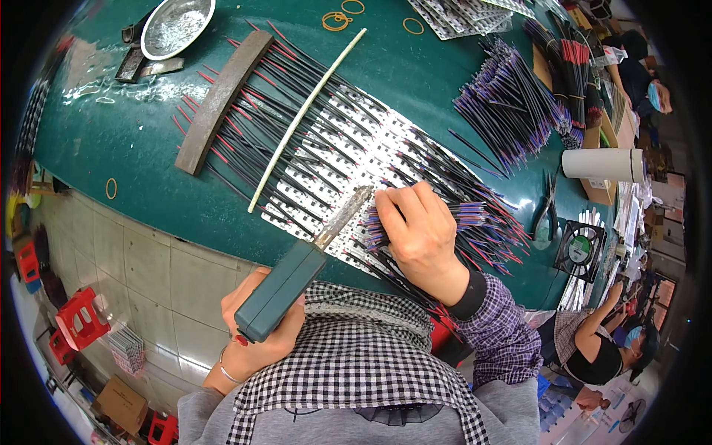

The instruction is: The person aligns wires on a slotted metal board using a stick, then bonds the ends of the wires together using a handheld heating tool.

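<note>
My left hand (245, 360) is wrapped round the dark green handle of a soldering iron (285, 285). Its metal shaft slants up and right across a white circuit board panel (361, 152), and the tip ends close to my right fingertips. My right hand (423, 233) is closed in a pinch over the panel. A bundle of black wires with blue and purple ends (469, 216) lies beneath this palm; what the fingertips grip is too small to make out. Rows of black wires (245, 122) with red ends run out from the panel's left side, under a curved brown bar (222, 104) and a thin pale stick (308, 111).
A white bowl (176, 28) sits at the far left of the green table (148, 148). To the right lie a wire pile (508, 104), pliers (547, 208), a white cup (602, 165) and a small fan (580, 250). Other people (593, 348) are at the right.
</note>
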A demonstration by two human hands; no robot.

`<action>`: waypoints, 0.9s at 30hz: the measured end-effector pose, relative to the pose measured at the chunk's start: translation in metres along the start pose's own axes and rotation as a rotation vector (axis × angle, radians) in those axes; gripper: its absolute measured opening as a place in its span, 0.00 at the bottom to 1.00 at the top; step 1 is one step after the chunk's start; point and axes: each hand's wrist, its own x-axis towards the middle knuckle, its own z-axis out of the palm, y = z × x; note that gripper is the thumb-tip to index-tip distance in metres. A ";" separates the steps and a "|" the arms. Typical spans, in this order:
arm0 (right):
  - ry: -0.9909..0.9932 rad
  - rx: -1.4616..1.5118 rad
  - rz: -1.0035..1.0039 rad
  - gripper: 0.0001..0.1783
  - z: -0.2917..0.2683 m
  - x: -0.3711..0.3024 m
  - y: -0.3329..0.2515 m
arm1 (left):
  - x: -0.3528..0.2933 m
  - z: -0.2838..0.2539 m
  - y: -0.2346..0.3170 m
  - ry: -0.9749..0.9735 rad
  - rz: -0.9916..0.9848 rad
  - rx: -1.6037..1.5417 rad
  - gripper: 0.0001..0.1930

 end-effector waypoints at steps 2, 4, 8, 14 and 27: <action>0.000 0.019 0.023 0.14 -0.001 0.000 -0.002 | 0.001 -0.001 0.002 -0.001 0.016 0.022 0.09; 0.004 0.038 0.028 0.15 -0.003 -0.002 -0.004 | 0.006 -0.002 0.011 -0.002 0.037 0.045 0.09; 0.014 0.078 0.030 0.16 -0.003 -0.004 -0.004 | 0.011 -0.003 0.016 -0.053 0.090 0.098 0.09; 0.002 0.077 0.012 0.16 -0.002 -0.003 -0.005 | 0.013 -0.002 0.019 -0.040 0.026 0.031 0.09; -0.069 0.041 0.030 0.19 -0.007 -0.002 -0.010 | 0.015 -0.004 0.026 -0.089 -0.027 0.025 0.09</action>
